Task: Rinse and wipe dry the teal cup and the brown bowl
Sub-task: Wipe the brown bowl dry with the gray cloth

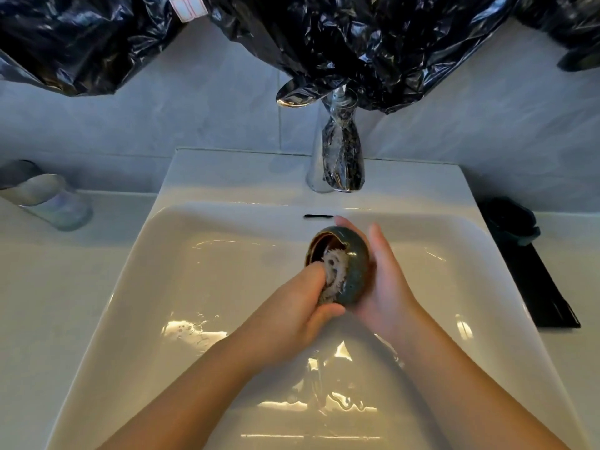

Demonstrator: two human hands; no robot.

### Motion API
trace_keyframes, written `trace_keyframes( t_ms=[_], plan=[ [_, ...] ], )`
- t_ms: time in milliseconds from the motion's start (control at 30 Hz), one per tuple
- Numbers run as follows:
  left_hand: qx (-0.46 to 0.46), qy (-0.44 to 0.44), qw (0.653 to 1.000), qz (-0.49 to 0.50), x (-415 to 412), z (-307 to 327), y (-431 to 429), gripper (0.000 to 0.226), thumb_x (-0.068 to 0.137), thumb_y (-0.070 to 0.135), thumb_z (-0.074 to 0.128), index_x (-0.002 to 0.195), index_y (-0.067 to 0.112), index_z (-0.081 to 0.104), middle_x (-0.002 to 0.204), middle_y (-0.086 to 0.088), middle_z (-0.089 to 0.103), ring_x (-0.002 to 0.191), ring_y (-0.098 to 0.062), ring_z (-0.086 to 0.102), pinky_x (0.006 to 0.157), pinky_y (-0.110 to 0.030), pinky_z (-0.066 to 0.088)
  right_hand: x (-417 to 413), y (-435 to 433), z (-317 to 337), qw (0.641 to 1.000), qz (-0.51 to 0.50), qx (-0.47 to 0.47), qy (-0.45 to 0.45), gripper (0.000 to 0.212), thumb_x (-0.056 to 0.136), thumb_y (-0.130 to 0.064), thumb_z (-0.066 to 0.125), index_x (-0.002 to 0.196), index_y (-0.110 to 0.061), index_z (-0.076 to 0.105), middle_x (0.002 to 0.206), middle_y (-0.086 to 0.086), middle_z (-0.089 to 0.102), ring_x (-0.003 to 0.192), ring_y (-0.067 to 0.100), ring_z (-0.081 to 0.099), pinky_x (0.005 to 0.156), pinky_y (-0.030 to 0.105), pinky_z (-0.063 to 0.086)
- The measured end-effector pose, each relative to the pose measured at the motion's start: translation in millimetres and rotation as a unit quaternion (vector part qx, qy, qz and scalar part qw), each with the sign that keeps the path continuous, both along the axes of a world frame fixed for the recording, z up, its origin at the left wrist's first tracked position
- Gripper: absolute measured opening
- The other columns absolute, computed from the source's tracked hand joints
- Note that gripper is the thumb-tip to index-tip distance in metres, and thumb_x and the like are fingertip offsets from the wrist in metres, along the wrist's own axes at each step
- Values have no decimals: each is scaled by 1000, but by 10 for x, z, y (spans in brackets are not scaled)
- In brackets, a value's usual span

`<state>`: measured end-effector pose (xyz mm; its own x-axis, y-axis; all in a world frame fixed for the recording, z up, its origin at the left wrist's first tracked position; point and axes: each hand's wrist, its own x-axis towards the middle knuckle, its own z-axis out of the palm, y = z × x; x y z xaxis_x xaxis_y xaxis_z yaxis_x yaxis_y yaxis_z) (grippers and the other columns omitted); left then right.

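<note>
Teal cup (354, 271), glazed brown inside, is held tipped on its side above the white sink (136, 287), its mouth turned to the left. The right hand (388, 287) cradles its outer wall, the fingers wrapped loosely up its far side. The left hand (292, 311) grips a pale, nubby cloth (334, 272) and presses it in at the cup's rim, with the fingers reaching inside. Water glistens on the floor of the sink beneath both forearms. Behind stands a chrome faucet (341, 157), partly wrapped in the crumpled black plastic (324, 34) that hangs along the wall. On the tabletop (48, 287) to the left lies a clear glass (55, 203); to the right is a black mat (545, 287) with a dark bundle (509, 219) at its far end.
</note>
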<state>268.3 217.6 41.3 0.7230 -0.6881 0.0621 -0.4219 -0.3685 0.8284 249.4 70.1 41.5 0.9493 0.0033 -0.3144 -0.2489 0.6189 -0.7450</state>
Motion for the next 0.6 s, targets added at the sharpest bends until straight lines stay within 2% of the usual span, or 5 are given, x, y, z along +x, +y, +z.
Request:
trace_keyframes(
  t_ms=[133,233,433,500,600],
  plan=[
    [-80,146,986,-8,-92,111,-94,36,88,30,55,120,16,47,105,-8,60,89,-25,63,77,-45,54,-10,18,-55,976,-84,-182,-85,38,80,-44,55,112,-27,65,109,10,64,102,29,61,89,45,50],
    [-156,191,969,27,-88,152,-113,29,92,17,56,119,24,48,92,16,65,81,-3,64,69,-18,51,-25,66,-158,922,-111,-306,-208,40,82,-43,48,118,-31,57,113,-1,63,103,20,61,87,38,52],
    [-37,-29,999,0,27,44,-33,40,89,41,49,121,16,48,109,5,59,96,-9,55,82,-28,47,-3,51,63,999,33,11,21,57,75,-59,53,106,-14,71,100,10,74,89,20,72,76,32,57],
    [-66,38,997,-7,-11,58,-47,37,89,36,52,123,20,48,110,7,60,100,-6,56,85,-24,47,-13,61,43,999,13,-27,16,49,71,-53,56,94,-14,74,94,11,73,84,20,71,76,33,56],
    [-176,213,961,12,-96,128,-72,33,89,33,55,121,27,50,102,11,65,97,-12,63,80,-30,54,-28,69,-90,958,-59,-233,-154,49,82,-55,55,122,-27,57,117,3,63,105,18,63,87,33,51]
  ],
)
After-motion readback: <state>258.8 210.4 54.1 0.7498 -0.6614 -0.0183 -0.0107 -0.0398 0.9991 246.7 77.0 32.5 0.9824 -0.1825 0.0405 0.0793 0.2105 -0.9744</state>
